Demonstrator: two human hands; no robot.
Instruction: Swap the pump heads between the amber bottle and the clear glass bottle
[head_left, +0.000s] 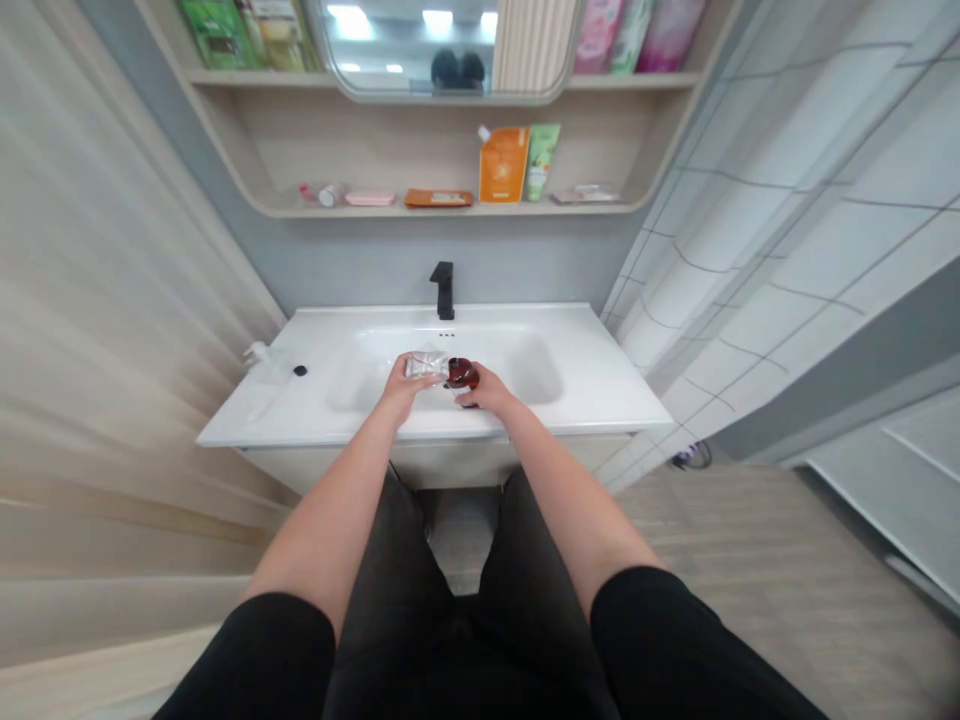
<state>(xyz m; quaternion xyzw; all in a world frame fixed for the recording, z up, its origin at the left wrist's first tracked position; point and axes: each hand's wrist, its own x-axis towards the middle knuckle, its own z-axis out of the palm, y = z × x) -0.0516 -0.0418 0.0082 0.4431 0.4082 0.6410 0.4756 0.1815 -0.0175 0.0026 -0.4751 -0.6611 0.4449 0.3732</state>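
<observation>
A dark amber bottle (463, 373) lies across the space between the fingers of both hands, its long axis running roughly side to side. Its right end sits in the right hand (487, 390), whose fingers (474, 378) are closed around it; the right hand is the nearer one. Just to the left of the fingers on that side, a clear plastic packet (424, 365) meets the bottle's other end, gripped by the closed fingers of the left hand (403, 389). Whether packet and bottle are joined or only touching is hard to tell at this size. Both hands hang over a white washbasin (360, 330), with a black faucet (443, 290) ahead of the fingers. Further ahead, on a wooden shelf (450, 208), stand an orange pouch (504, 165) and a green tube (542, 160).
</observation>
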